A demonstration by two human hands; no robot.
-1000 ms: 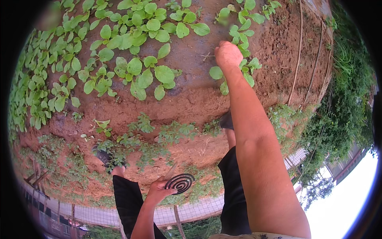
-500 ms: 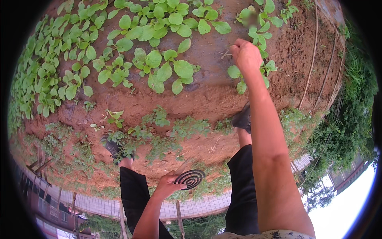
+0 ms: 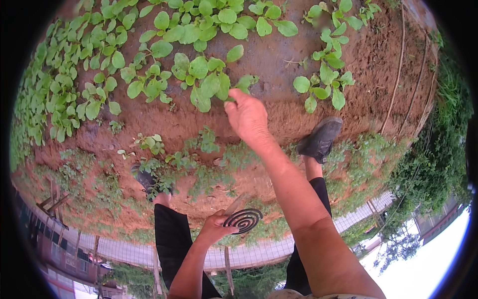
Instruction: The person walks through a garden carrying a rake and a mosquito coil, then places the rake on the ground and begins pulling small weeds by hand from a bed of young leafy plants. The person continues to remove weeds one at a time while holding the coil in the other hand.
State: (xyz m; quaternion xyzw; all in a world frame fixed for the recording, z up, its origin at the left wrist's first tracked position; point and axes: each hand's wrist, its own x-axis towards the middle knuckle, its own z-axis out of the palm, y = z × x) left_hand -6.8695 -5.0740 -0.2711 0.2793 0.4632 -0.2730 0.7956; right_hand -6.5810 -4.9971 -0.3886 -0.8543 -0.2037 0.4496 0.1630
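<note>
The leafy plant (image 3: 204, 79) with broad green leaves grows near the edge of the brown soil bed (image 3: 276, 52), and the right hand (image 3: 247, 115) reaches to its right side, thumb and forefinger extended at its lowest right-hand leaf; whether they pinch that leaf or are only beside it, I cannot tell. Well below the leafy plant and slightly to its right, the left hand (image 3: 214, 229) grasps a black spiral coil (image 3: 243, 221) at its left edge, with the thumb over the rings and the coil's flat face showing. A pale pointed strip (image 3: 235, 204) juts up from the same hand, on the coil's side towards the leafy plant. To the right of the leafy plant, across bare soil, stands a line of similar green seedlings (image 3: 326, 74), and farther right of it thin sticks (image 3: 396, 74) lie along the ground. To its left the greens (image 3: 59, 94) grow densely. Below it runs a strip of low weeds (image 3: 186, 162), with a dark shoe (image 3: 146, 180) down to its left and the other dark shoe (image 3: 321, 138) down to its right
</note>
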